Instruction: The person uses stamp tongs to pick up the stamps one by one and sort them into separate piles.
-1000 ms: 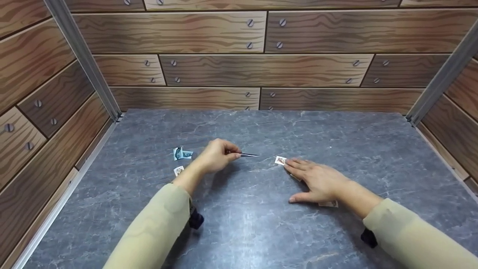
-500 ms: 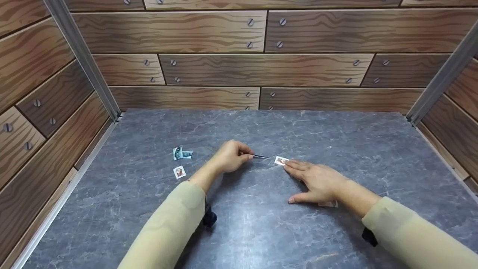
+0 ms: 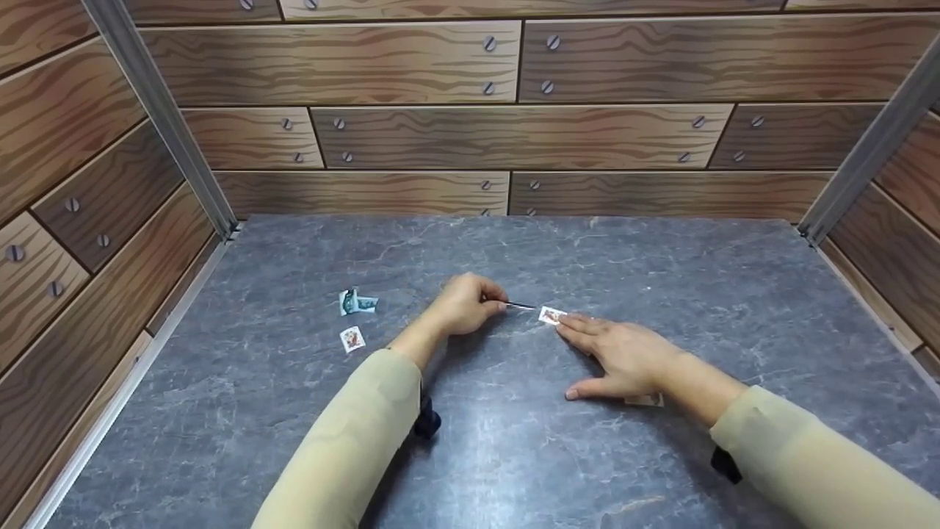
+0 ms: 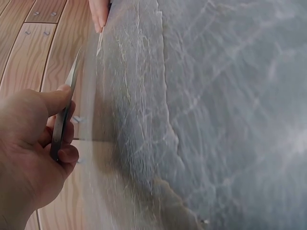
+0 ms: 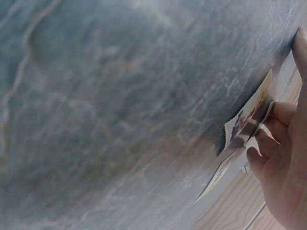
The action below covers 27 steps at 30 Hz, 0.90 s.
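My left hand (image 3: 470, 303) pinches a pair of slim metal tweezers (image 4: 59, 129) between thumb and fingers. Their tips point right and lie close to the left edge of a small white-bordered stamp (image 3: 548, 315); whether they touch it I cannot tell. My right hand (image 3: 628, 356) lies spread, palm down, with its fingertips on that stamp's right side. Beneath this hand another stamp (image 3: 646, 401) shows partly. In the right wrist view, a stamp with a perforated edge (image 5: 248, 112) and further stamps lie below the fingers, partly hidden.
On the left of the grey marbled table (image 3: 470, 455), two bluish stamps (image 3: 358, 302) overlap, and a white stamp with a reddish picture (image 3: 352, 339) lies nearer to me. Wood-patterned walls (image 3: 411, 139) with metal corner posts (image 3: 165, 117) enclose the back and sides.
My left hand has moved right with the tweezers, bringing their tips up to the stamp. The white stamp at left has come fully into sight. My right hand has stayed put.
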Motion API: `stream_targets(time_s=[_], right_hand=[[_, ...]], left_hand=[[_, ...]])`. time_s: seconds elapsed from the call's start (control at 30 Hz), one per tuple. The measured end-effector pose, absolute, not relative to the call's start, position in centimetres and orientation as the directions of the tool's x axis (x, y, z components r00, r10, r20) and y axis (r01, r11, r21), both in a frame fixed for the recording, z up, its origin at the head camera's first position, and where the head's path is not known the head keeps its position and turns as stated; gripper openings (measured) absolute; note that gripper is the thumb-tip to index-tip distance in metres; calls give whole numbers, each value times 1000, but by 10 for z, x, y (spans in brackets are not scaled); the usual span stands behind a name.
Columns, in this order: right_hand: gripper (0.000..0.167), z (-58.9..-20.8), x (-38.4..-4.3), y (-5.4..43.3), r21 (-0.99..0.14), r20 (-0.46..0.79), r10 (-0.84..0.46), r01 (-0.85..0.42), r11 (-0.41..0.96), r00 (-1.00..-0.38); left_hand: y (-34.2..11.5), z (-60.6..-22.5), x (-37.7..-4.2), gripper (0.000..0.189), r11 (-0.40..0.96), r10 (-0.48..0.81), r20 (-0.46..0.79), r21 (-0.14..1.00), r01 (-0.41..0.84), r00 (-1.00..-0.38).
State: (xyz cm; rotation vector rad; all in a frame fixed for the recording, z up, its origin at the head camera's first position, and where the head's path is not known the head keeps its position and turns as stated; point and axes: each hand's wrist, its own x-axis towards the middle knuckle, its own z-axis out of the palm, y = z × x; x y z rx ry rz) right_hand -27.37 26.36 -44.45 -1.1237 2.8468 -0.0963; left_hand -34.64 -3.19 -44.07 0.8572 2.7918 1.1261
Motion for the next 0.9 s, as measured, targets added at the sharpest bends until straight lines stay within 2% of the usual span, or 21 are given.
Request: stream_targets(time_s=[0.2,0.9], right_hand=[[108,-445,-275,264,-90,-31,-701,-697,712,-712],[109,-444,-274,264,-92,-56,-684,-678,729,-727]], left_hand=[[-30,-442,-348,10,620,494,167,620,480,-853],[-27,-443,-350,11,665,484,133,587,463,-865]])
